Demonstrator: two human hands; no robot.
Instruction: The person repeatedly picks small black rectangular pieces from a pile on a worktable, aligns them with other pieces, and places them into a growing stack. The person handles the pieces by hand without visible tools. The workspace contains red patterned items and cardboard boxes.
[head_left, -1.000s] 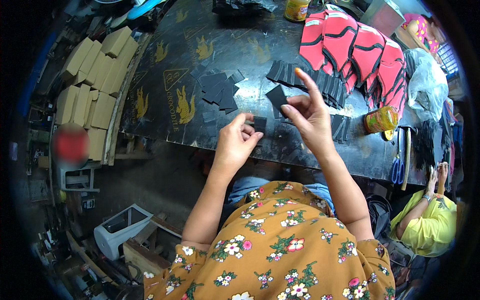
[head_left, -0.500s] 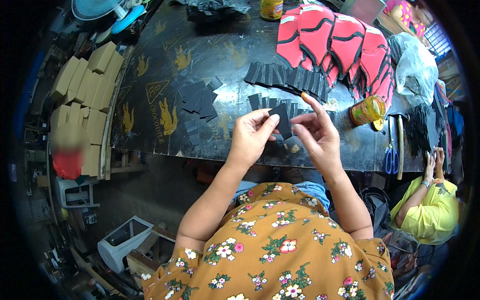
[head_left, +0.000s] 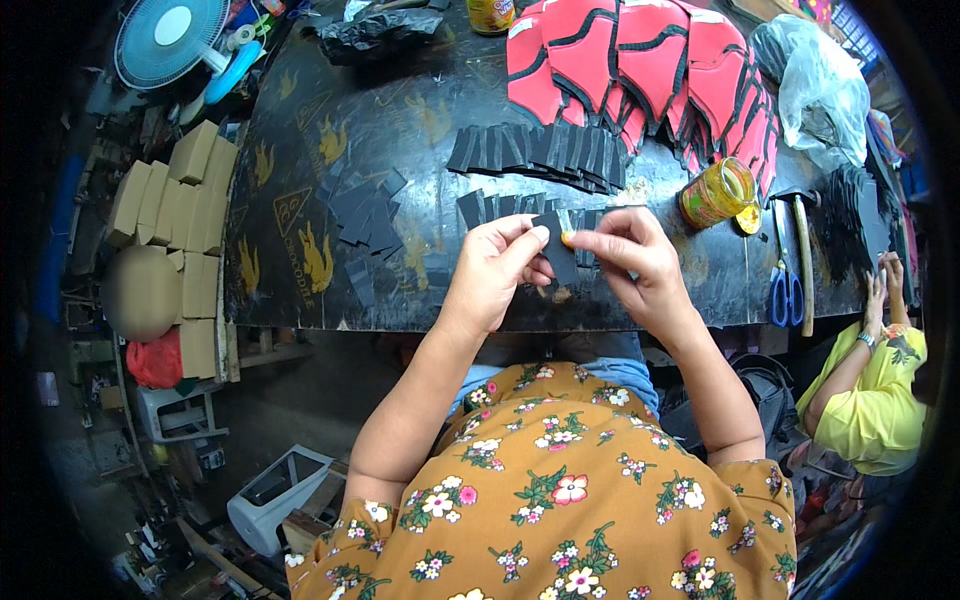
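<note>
"Head view: what do your hands hold?"
"Your left hand (head_left: 500,262) pinches a small black piece (head_left: 557,255) over the table (head_left: 425,312), by its near edge. Your right hand (head_left: 637,262) bends to the piece's right side; whether it grips, I cannot tell."
"Nearby?"
"An open jar (head_left: 712,194), toward the right edge."

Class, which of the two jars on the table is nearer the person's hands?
The open jar beside the yellow lid, nearer the right hand; the other jar sits farther off, cut by the picture's top edge.
</note>
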